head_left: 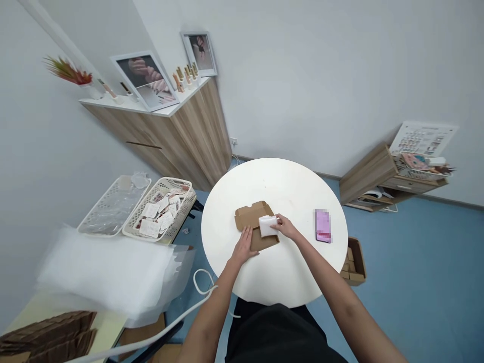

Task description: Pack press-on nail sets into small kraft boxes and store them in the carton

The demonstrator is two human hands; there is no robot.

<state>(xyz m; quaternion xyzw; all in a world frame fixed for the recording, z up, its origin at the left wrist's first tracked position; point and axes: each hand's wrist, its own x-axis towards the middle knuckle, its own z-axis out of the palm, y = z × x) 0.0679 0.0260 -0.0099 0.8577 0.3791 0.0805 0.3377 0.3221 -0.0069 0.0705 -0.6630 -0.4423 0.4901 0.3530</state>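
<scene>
white packet is in your right hand, thumb and fingers clamped on its right end. it's just left of those fingertips, over the cardboard box; can't tell if the two touch. grip's on one end only, so the free end could sag, or the whole thing could slip if the wrap is slick. your left hand is on the box's left side, thumb spread well apart from fingers, no pinch visible. press too hard there, thin card could buckle; too light, box could skid on the white table under your fingers. lid beyond your left fingertips could flop back and catch the packet. phone, right of your right fingers, only at risk if that hand swings wide. cable back behind your left fingers could snag.
</scene>
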